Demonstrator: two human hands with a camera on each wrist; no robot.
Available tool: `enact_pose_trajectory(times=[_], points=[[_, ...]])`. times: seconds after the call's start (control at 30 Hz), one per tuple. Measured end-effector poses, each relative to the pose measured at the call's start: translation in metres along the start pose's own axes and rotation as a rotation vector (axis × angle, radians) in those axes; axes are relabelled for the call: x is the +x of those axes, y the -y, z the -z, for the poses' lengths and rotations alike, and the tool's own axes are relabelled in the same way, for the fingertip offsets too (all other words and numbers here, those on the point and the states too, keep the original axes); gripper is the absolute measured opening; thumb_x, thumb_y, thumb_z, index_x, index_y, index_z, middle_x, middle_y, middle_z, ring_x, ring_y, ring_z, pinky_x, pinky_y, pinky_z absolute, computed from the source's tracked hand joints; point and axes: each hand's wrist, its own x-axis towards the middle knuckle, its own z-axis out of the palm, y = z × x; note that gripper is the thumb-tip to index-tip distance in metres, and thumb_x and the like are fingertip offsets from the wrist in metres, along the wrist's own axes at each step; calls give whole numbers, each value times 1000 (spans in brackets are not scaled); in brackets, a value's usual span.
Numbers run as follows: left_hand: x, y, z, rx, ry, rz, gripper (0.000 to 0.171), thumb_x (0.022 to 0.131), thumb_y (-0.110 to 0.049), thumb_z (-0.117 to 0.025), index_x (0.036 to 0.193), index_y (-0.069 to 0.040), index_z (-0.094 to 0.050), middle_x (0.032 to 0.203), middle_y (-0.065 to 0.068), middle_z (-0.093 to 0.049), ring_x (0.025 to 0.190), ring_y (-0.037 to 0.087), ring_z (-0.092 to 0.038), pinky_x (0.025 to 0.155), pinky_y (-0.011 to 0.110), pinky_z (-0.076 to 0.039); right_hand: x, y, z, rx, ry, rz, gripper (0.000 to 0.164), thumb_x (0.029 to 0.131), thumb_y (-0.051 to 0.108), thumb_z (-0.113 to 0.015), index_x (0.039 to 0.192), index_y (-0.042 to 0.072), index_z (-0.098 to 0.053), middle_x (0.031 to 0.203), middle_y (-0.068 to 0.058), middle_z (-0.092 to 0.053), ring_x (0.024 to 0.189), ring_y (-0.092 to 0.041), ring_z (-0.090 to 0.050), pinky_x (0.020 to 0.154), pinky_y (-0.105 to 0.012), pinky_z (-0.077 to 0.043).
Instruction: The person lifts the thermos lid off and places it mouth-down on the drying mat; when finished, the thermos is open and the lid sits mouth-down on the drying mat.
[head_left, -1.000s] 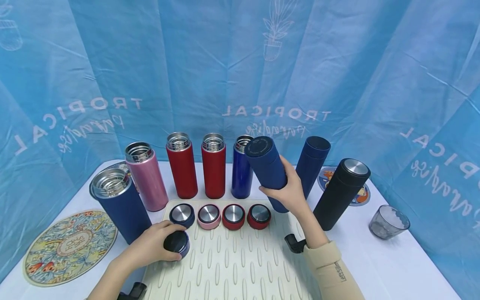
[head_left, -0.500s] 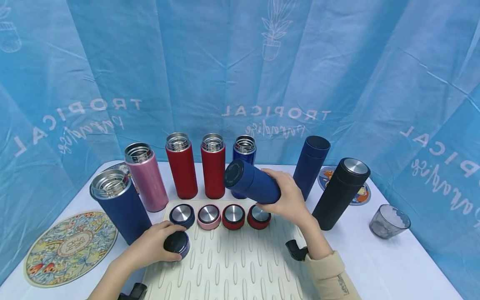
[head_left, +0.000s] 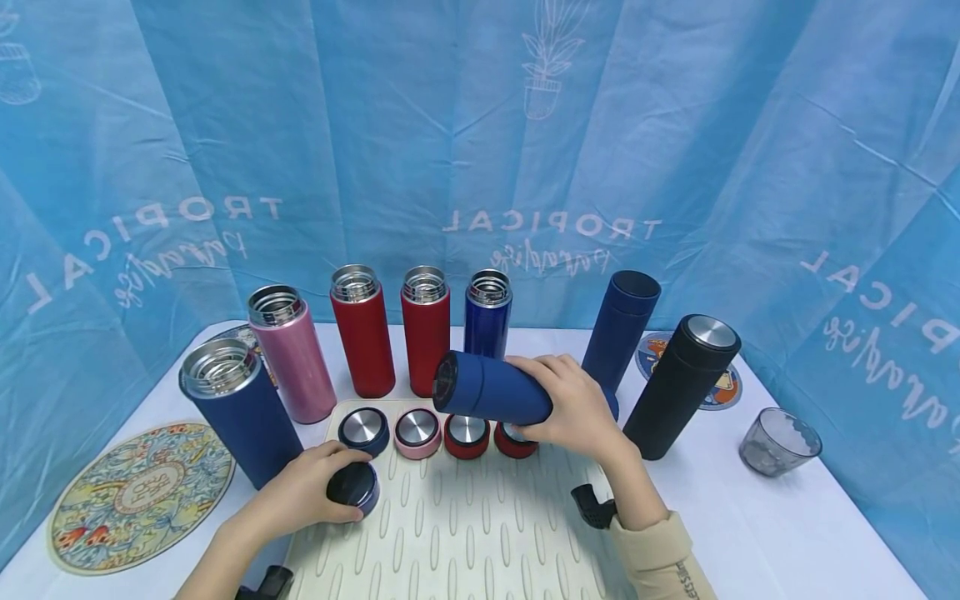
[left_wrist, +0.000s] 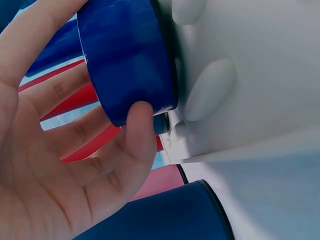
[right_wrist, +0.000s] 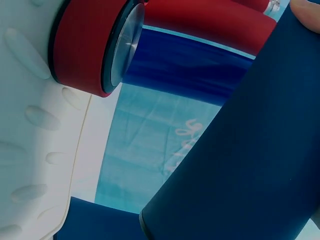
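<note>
A dark blue thermos bottle [head_left: 502, 389] lies almost level in the air, its dark round end pointing left. My right hand [head_left: 572, 407] grips it near its right part, above the row of lids. In the right wrist view the bottle's smooth side [right_wrist: 240, 150] fills much of the right. My left hand [head_left: 318, 483] holds a glossy blue lid [head_left: 366, 492] with a black top on the cream mat [head_left: 480, 533]. The left wrist view shows fingers and thumb around the lid's blue side [left_wrist: 127, 55].
Behind the lids stand uncapped bottles: navy [head_left: 247, 417], pink [head_left: 296, 358], two red ones [head_left: 363, 342] and glossy blue [head_left: 486, 325]. Navy [head_left: 360, 427], pink [head_left: 417, 429] and red lids [head_left: 467, 429] line the mat. Capped navy [head_left: 618, 333] and black bottles [head_left: 678, 387] and a glass [head_left: 778, 446] stand right.
My right hand has tipped the dark blue bottle from nearly upright to almost level, its end swinging left and down over the lids. The left hand and its lid have stayed put.
</note>
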Motion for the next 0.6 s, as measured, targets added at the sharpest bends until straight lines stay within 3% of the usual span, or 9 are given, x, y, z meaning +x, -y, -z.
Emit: enact_pose_trajectory(times=[0.27, 0.43, 0.6], points=[[0, -4, 13, 26, -20, -8, 67, 60, -37, -85, 118, -13, -62, 111, 12, -58, 100, 29, -56, 83, 51, -49, 0, 2, -1, -35, 1, 34, 83, 59, 39, -84, 133, 30, -48, 112, -4, -58, 98, -22, -52, 81, -45, -48], [8, -17, 31, 22, -69, -76, 67, 64, -34, -83, 122, -10, -59, 120, 18, -55, 109, 38, -53, 82, 54, -48, 0, 3, -2, -53, 13, 42, 82, 58, 35, -85, 132, 30, -48, 113, -4, -58, 99, -23, -52, 81, -45, -48], [21, -27, 40, -23, -141, -158, 69, 66, -32, -82, 126, -12, -55, 121, 15, -55, 110, 35, -52, 81, 49, -51, 0, 3, -5, -73, 32, 42, 82, 59, 35, -84, 132, 30, -48, 113, -3, -59, 100, -22, -52, 82, -45, -49]])
